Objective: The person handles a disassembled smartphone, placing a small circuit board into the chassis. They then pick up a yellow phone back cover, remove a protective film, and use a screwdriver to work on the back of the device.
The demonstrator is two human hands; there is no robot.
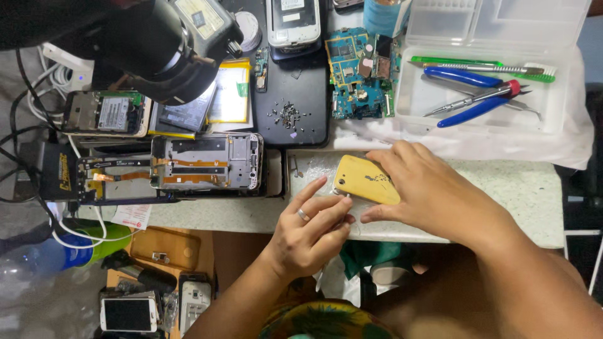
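Note:
A small yellow phone (364, 180), its scuffed back cover facing up, lies on the speckled worktop (521, 188) near the front edge. My right hand (433, 194) lies over its right side, fingers along the top edge and thumb under the lower edge, gripping it. My left hand (311, 229), a ring on one finger, has its fingertips at the phone's lower left corner, touching it.
An opened phone frame (207, 162) and other stripped phones (107, 113) lie at left under a black lamp head (163, 44). Loose screws (287, 116) sit on a black slab. A blue circuit board (358, 75), and a clear tray (496, 63) with blue pliers, stand behind.

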